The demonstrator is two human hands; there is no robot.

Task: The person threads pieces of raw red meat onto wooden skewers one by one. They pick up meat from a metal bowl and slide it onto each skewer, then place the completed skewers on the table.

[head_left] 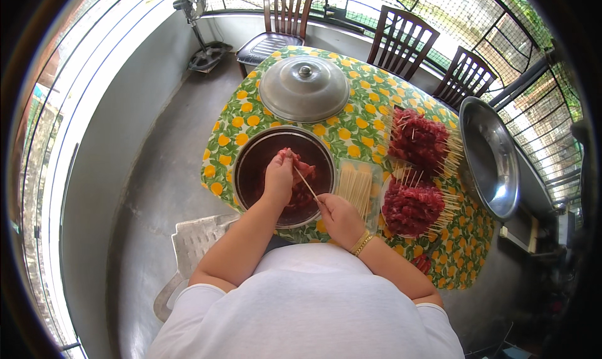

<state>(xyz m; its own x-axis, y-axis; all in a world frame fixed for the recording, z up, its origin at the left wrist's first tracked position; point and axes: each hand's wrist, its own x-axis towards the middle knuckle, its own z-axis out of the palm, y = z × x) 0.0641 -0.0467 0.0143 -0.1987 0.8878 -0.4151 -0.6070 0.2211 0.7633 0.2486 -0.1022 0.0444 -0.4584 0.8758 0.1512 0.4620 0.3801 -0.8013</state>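
Over a round metal pot (239, 161) of dark red marinated meat, my left hand (279, 177) is closed on a piece of raw meat (303, 167). My right hand (340, 218) pinches the lower end of a thin wooden skewer (306, 184), whose upper end meets the meat at my left fingers. How far the tip has gone in is hidden. Close to my right hand lies a clear plastic container (375, 202) of bare wooden skewers (356, 191). Farther right are two piles of skewered red meat (414, 205), their sticks poking outward.
A domed metal lid (304, 92) lies behind the pot on the lemon-print tablecloth (351, 133). A large metal basin (492, 158) leans at the table's right edge. Dark wooden chairs (401, 42) line the far side; a pale plastic chair (200, 246) is near my left arm.
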